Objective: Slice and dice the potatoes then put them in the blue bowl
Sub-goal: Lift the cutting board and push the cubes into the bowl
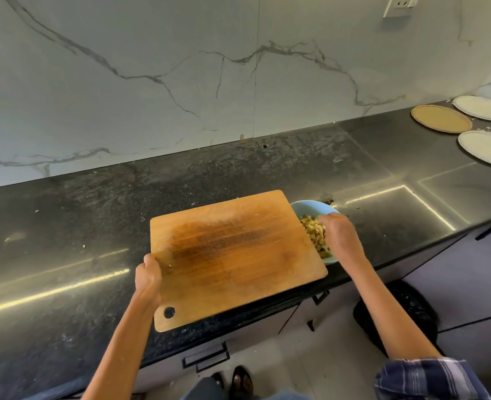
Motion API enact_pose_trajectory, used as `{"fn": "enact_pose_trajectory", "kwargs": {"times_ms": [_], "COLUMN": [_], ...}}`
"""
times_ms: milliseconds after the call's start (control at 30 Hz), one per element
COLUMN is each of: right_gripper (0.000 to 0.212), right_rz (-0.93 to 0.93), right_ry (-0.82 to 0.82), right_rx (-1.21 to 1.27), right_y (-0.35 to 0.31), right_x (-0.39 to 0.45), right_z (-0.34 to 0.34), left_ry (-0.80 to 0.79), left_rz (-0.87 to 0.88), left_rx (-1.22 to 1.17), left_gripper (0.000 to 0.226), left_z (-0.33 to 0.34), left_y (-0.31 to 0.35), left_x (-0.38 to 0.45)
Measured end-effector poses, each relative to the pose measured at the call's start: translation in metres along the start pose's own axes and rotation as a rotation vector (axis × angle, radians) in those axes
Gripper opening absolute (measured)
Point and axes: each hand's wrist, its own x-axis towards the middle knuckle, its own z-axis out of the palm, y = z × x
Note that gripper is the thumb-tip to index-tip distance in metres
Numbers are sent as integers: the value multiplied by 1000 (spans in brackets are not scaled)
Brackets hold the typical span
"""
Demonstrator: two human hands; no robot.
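Observation:
A wooden cutting board (pixel 232 255) with a dark worn patch is tilted, its right edge lying over the blue bowl (pixel 310 207). My left hand (pixel 148 277) grips the board's left edge near the handle hole. Diced potato pieces (pixel 315 235) fill the bowl beside the board's edge. My right hand (pixel 340 235) hovers over the bowl, fingers curled down onto the potato pieces; whether it holds any is hidden. No knife is in view.
The dark stone counter (pixel 94 220) carries scattered peel scraps. Three round plates (pixel 441 118) lie at the far right near the marble wall. A black bin (pixel 405 316) stands on the floor below the counter's front edge, beside drawers.

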Motion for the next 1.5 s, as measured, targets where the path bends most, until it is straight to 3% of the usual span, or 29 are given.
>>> {"fn": "enact_pose_trajectory", "kwargs": {"times_ms": [267, 300, 433, 567, 700, 933, 1167, 1500], "right_gripper": [12, 11, 16, 22, 36, 25, 19, 28], "right_rz": [-12, -5, 176, 252, 291, 178, 129, 218], "right_ry": [399, 384, 42, -6, -165, -192, -416, -392], "right_rx": [189, 182, 98, 136, 118, 296, 338, 169], "right_y": [-27, -28, -21, -35, -52, -127, -188, -183], "right_x": [12, 11, 0, -10, -17, -10, -10, 5], "right_z": [-47, -44, -10, 4, 8, 21, 80, 100], "left_ry": [21, 23, 26, 37, 80, 199, 411, 359], "left_rz": [8, 9, 20, 49, 173, 219, 188, 260], "left_rx": [1, 0, -1, -11, -15, 60, 207, 227], "left_gripper": [49, 48, 48, 45, 41, 37, 36, 29], "left_z": [2, 2, 2, 2, -1, -75, -135, -113], "left_y": [-3, -3, -3, -7, -10, -6, -34, -19], "left_x": [3, 3, 3, 4, 6, 39, 56, 80]}}
